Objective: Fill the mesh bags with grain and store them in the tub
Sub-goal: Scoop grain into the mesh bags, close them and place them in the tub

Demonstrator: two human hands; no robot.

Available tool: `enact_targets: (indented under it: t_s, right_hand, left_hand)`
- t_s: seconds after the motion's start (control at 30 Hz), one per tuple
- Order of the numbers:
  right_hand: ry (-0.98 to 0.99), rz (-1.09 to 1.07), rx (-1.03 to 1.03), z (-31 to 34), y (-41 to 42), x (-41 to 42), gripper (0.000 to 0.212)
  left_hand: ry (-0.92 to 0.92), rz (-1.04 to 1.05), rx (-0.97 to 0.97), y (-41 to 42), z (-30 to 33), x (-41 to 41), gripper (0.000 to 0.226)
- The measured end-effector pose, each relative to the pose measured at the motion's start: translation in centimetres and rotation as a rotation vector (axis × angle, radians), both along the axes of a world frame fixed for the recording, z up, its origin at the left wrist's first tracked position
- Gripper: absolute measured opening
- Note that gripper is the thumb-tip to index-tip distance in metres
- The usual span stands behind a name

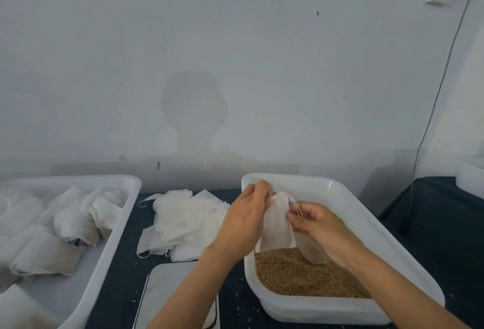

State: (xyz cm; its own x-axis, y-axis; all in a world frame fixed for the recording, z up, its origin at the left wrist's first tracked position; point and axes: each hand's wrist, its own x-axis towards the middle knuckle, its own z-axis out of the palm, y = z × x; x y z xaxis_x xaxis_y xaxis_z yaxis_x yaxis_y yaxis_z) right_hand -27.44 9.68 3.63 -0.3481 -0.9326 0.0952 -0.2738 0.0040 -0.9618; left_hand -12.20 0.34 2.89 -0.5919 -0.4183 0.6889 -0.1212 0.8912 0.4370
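Note:
A white mesh bag [277, 221] hangs upright over the brown grain [293, 273] in the white tub on the right [348, 205]. My left hand [246, 218] pinches the bag's top left corner. My right hand [317, 226] pinches the bag's right edge near its drawstring and also holds a second, translucent bag [314, 252] that droops toward the grain. A larger white tub on the left [110, 244] holds several filled, folded mesh bags [65, 223].
A pile of flat empty mesh bags [183, 221] lies on the dark blue table between the two tubs. A white tray [167, 292] sits at the front edge. Loose grains dot the cloth. A cable [434, 98] hangs down the wall at right.

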Motion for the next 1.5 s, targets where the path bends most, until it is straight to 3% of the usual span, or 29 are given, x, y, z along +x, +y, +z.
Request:
enact_targets:
  t_s: [0.13, 0.33, 0.43, 0.6, 0.7, 0.8, 0.93, 1.13, 1.3, 1.5]
  right_hand:
    - [-0.044, 0.047, -0.106, 1.2, -0.6, 2.8, 0.006]
    - [-0.042, 0.085, -0.169, 2.0, -1.4, 8.7, 0.022]
    - [-0.059, 0.053, -0.167, 1.1, -2.2, 11.9, 0.022]
    - [-0.159, -0.022, -0.155, -1.8, -3.5, 15.7, 0.023]
    - [-0.181, -0.067, -0.144, -4.0, -4.2, 16.9, 0.028]
    - [-0.231, -0.106, -0.075, -6.4, -4.7, 17.4, 0.027]
    - [-0.183, -0.152, -0.011, -8.6, -5.0, 17.2, 0.029]
    - [0.024, -0.169, -0.103, -9.5, -5.2, 16.2, 0.017]
    - [0.081, -0.118, -0.135, -9.6, -5.4, 15.3, 0.033]
    - [0.057, -0.085, -0.127, -10.0, -5.7, 14.0, 0.026]
  left_hand:
    - [0.000, 0.000, -0.023, 0.0, 1.9, 3.1, 0.011]
    - [0.020, 0.039, -0.009, -0.3, 3.0, 8.9, 0.010]
    - [0.057, 0.050, 0.050, -0.3, 2.5, 11.4, 0.023]
    - [0.300, -0.098, 0.432, -0.3, -0.3, 14.1, 0.007]
    - [0.396, -0.002, 0.563, -0.5, -3.0, 14.7, 0.034]
    - [0.382, 0.117, 0.806, -0.8, -5.4, 14.8, 0.037]
    - [0.272, 0.273, 0.770, -1.6, -7.5, 14.6, 0.028]
    - [0.170, 0.300, 0.710, -2.6, -8.5, 13.7, 0.023]
    - [0.187, 0.274, 0.712, -3.4, -8.9, 14.0, 0.012]
    - [0.221, 0.432, 0.469, -4.7, -9.7, 15.1, 0.004]
